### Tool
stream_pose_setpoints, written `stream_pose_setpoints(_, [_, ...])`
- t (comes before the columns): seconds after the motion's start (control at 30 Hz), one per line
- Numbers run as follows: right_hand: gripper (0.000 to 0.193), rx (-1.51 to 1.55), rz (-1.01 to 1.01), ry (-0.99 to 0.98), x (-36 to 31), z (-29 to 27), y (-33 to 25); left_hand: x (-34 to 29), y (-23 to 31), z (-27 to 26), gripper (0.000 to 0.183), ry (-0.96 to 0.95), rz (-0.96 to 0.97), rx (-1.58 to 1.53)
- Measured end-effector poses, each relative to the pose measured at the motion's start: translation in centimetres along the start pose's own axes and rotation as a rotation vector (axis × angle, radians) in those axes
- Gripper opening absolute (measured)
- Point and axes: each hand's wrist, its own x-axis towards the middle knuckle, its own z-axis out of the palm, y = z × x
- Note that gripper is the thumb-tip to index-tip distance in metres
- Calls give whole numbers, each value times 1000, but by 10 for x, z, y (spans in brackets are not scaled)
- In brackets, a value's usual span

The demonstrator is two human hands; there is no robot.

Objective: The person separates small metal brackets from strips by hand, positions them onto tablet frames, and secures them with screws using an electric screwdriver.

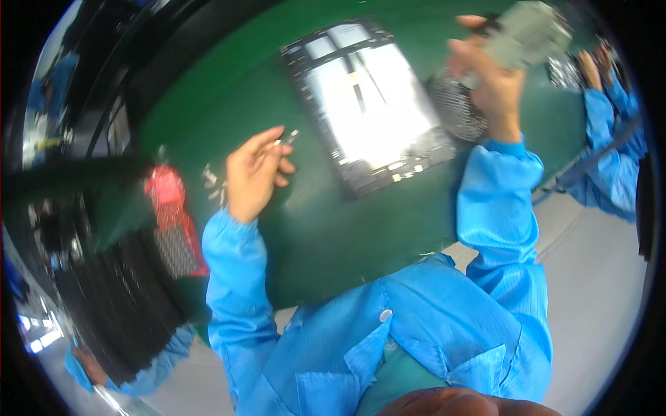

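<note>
My left hand is raised over the green table, its thumb and fingers pinching a small silvery part. To its right lies a flat dark-framed device panel, such as a tablet's inside, with a bright silvery middle and small parts along its edges. Beyond the panel's right side, my right hand is closed around a pale grey-green block-shaped object. That object is blurred, and its kind cannot be made out. Below the right hand sits a dark, rounded, dotted thing, partly covered by the hand.
Small silvery pieces lie left of my left hand. Beside them is a red bag with a dark grid-patterned piece. At the right, another person's hands work near shiny crumpled packets. Black sheeting hangs at lower left.
</note>
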Motion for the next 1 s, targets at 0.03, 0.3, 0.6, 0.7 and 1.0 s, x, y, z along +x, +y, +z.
stream_pose_setpoints(0.03, [37,13,-27,-8,-2,3,-6,2,-4,-2,25,43,-15,-6])
stream_pose_setpoints(0.3, [34,341,67,-311,-34,67,-45,-12,22,13,34,173,357,1105])
stream_pose_setpoints(0.6, [37,147,191,-543,-46,111,-41,-20,43,-23,20,221,337,788])
stream_pose_setpoints(0.7, [31,260,189,-451,-49,116,-32,-21,42,-19,15,85,407,715])
stream_pose_setpoints(1.0, [30,291,227,-460,-50,119,-32,-12,23,1,13,-19,576,498])
